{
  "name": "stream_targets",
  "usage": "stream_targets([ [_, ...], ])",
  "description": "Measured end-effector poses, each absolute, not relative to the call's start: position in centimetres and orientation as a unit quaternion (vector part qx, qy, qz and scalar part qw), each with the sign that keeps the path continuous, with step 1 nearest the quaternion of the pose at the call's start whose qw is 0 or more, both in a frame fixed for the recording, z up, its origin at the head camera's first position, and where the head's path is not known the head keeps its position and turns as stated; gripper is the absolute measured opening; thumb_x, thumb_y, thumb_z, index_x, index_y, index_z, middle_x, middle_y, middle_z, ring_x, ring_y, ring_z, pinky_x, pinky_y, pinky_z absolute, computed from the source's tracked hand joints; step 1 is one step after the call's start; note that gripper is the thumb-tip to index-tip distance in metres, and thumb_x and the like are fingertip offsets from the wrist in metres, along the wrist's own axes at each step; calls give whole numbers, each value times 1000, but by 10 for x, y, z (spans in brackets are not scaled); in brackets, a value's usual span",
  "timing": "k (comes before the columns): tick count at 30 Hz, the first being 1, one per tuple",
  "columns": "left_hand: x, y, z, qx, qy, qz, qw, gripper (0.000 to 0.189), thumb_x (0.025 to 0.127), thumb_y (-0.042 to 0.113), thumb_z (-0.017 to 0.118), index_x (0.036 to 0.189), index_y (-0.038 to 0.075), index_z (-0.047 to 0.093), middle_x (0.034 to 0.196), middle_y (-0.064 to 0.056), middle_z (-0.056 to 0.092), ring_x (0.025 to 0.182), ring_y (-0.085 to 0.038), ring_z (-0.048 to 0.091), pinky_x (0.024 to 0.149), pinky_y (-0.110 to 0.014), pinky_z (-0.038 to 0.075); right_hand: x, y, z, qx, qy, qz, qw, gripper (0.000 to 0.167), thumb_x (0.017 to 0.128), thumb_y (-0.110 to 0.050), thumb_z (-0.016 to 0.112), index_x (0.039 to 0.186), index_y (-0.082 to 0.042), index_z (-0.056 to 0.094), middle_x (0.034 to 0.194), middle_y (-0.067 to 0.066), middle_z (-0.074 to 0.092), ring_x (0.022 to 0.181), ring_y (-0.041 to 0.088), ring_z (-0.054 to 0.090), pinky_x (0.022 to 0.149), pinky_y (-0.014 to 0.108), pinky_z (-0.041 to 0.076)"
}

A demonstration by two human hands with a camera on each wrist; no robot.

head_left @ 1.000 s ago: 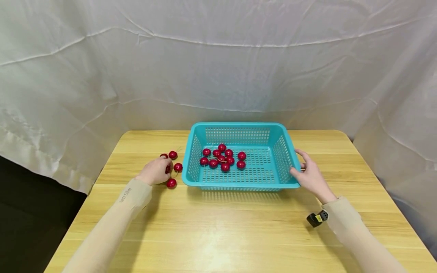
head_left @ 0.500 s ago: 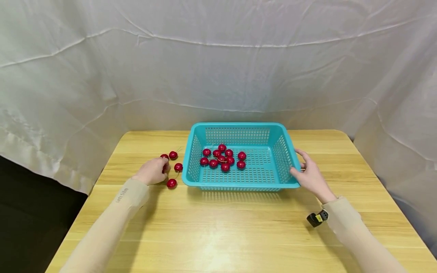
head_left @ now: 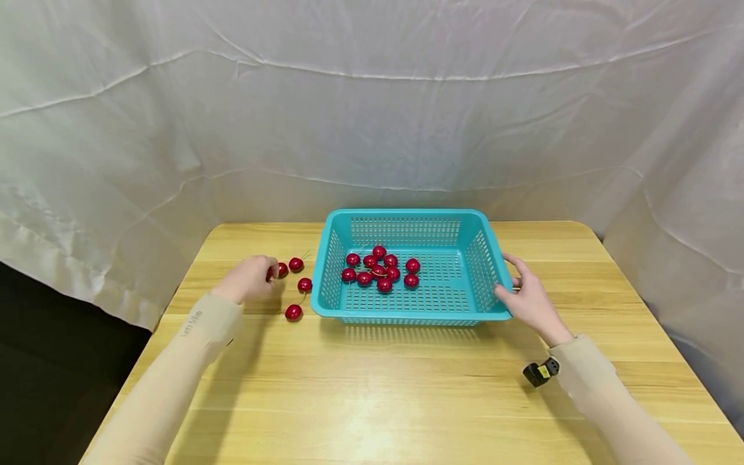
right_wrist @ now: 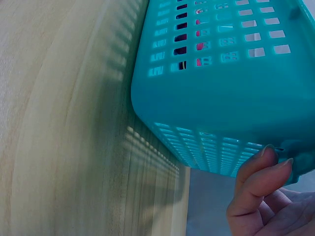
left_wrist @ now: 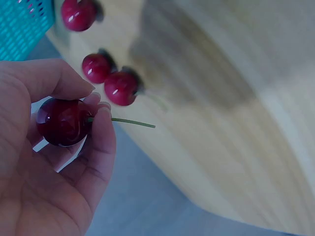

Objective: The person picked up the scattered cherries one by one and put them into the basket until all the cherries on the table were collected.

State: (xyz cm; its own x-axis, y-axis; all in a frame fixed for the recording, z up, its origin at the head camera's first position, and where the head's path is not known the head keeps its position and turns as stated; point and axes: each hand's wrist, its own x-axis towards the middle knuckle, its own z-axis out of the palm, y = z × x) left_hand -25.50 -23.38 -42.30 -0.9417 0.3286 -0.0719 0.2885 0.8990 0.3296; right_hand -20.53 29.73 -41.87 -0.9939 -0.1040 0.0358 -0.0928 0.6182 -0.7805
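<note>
In the left wrist view my left hand (left_wrist: 44, 191) holds a dark red cherry (left_wrist: 61, 123) between thumb and curled fingers, its green stem sticking out. The head view shows that left hand (head_left: 247, 279) over the table's left side, just left of a few loose cherries, one of them a cherry (head_left: 294, 312) near the basket's front corner. My right hand (head_left: 530, 302) grips the right rim of a turquoise plastic basket (head_left: 407, 316), thumb on the near side of the rim. Fingertips (right_wrist: 268, 152) press the outer wall in the right wrist view. Several cherries (head_left: 384, 285) lie inside, mostly toward the left.
The wooden table (head_left: 372, 394) extends in front of the basket. A pale cloth (head_left: 407, 129) hangs behind and at the sides. A small black device (head_left: 540, 372) sits at the right wrist. Dark material (head_left: 52, 361) lies beyond the left edge.
My left hand has drawn left with the cherry, away from the loose cherries beside the basket. The right hand and the basket have stayed in place.
</note>
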Motion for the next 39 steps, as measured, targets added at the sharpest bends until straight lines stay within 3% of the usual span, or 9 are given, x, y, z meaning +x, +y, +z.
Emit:
stream_targets([
  [15,-272,-226,-370,181,975,132,19,15,76,-3,60,89,2,65,77,-8,60,73,-22,52,70,-38,44,-204,299,-419,-51,899,-435,11,73,96,-6,52,161,-6,17,123,42,60,97,42,71,66,32,60],
  [25,-284,-203,-336,178,976,125,16,14,82,-2,57,91,3,66,88,-12,63,80,-26,54,75,-40,47,-205,299,-419,-53,899,-434,14,73,96,-6,51,161,-5,17,122,42,60,98,43,71,65,32,60],
  [39,-298,-152,-299,210,968,136,-6,11,86,0,56,89,5,65,86,-10,61,81,-26,55,78,-38,48,-205,299,-417,-57,899,-434,12,73,96,-6,52,160,-3,17,123,42,60,98,42,71,65,31,60],
])
